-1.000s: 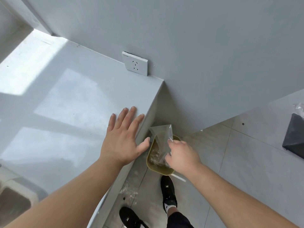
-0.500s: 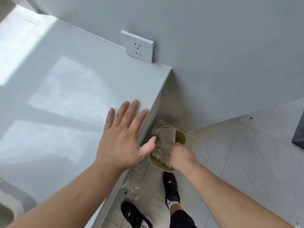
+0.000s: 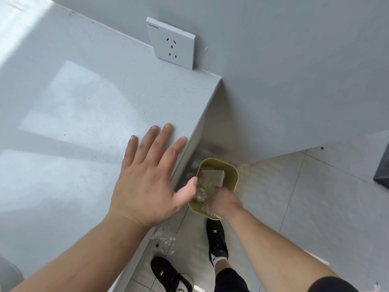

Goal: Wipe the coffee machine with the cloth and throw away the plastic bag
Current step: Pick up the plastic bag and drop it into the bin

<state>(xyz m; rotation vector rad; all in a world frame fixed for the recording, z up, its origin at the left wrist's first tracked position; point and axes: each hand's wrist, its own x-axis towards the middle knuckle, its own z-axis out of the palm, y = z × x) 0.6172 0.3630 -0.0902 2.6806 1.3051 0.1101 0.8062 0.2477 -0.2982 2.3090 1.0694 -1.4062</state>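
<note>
My right hand (image 3: 226, 202) reaches down into an olive-green waste bin (image 3: 232, 171) on the floor and holds a clear plastic bag (image 3: 211, 179) inside its opening. The bag stands partly above other crumpled clear plastic in the bin. My left hand (image 3: 150, 178) lies flat with spread fingers on the white countertop (image 3: 84, 106), near its right edge, holding nothing. The coffee machine and the cloth are out of view.
A white wall socket (image 3: 171, 43) sits at the back of the countertop against the grey wall. Crumpled clear plastic (image 3: 164, 236) lies on the tiled floor beside the counter. My two black shoes (image 3: 216, 239) stand below the bin. A dark object (image 3: 382, 171) shows at the right edge.
My right hand has pushed the plastic bag lower into the bin. The view has tilted and moved closer to the counter; my left hand stays flat on the countertop.
</note>
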